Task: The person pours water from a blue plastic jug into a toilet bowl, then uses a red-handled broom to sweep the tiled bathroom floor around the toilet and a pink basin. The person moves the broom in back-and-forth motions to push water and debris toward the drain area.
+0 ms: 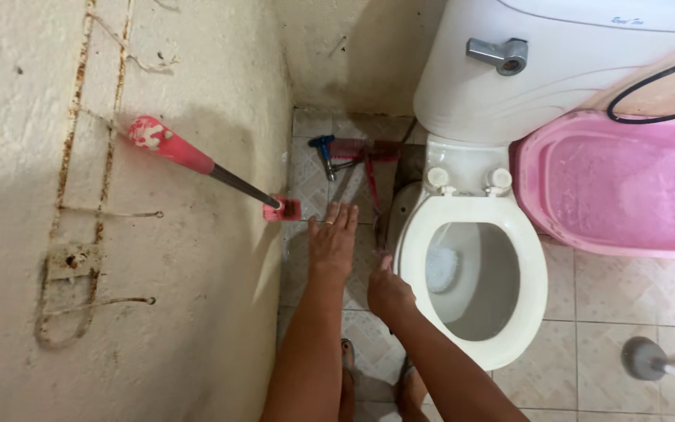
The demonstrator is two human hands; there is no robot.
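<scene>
Tiled bathroom floor (626, 289), stained wall at nine o'clock. Your left hand (332, 238) is spread flat, empty, reaching toward the pink-handled brush (197, 160) at ten o'clock. Your right hand (388, 289), loosely curled, holds nothing I can see beside the toilet (537, 273). Leaning in, you could slip on the tiles.

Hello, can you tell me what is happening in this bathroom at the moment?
A person bends beside a white toilet, both bare arms stretched down. The left hand is spread open, fingers towards a pink-handled tool leaning on the wall. The right hand is closed near the bowl's rim, apparently on a thin reddish stick. A pink basin sits to the right.
</scene>
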